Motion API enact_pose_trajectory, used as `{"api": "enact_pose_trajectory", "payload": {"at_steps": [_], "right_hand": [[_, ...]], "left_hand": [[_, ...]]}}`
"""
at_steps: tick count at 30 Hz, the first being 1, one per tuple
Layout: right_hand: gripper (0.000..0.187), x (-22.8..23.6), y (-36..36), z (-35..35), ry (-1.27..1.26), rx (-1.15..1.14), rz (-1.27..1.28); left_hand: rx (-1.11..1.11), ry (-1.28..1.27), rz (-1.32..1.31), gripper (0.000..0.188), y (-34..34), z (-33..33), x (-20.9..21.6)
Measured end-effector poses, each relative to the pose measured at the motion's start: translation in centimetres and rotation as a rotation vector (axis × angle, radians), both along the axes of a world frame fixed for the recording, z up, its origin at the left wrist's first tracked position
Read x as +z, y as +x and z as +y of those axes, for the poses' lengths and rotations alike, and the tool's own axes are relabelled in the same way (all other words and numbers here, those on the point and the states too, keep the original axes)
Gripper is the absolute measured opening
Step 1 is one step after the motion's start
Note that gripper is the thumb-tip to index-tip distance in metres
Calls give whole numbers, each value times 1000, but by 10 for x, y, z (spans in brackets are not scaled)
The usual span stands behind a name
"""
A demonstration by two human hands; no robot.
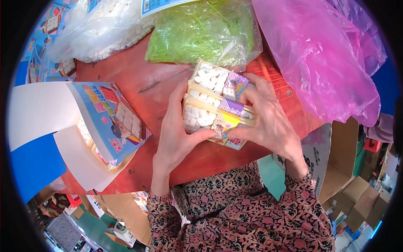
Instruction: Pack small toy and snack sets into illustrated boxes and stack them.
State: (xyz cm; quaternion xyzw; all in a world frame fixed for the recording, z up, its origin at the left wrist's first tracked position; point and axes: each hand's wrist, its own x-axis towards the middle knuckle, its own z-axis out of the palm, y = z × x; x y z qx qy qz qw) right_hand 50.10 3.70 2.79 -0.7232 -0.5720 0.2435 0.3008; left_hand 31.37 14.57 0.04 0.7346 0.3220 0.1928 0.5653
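Between my two hands is a small bunch of clear plastic boxes (196,117) packed with white pellets, with purple and yellow printed labels across them. My left hand (174,130) presses along their left side, thumb against the near box. From the right, my right hand (270,117) grips the labelled ends, its thumb at the near edge. The boxes sit closely side by side over the red table (155,92). My palms hide their undersides and part of the labels.
An open printed carton (107,113) with similar boxes inside lies at the left. Along the far side are a bag of white pellets (113,33), a bag of thin green sticks (201,38) and a pink plastic bag (310,50). Cardboard boxes (357,193) stand on the floor at right.
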Motion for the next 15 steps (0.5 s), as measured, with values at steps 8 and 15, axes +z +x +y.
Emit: {"api": "enact_pose_trajectory", "payload": {"at_steps": [8,15], "right_hand": [[64,2,-27,-6,48,154,-27],[103,2,-42,-4,-77,14,-90]], "left_hand": [[13,-56,-95,115,-14,4,0],[-2,192,121,108,-23,6,4]]}}
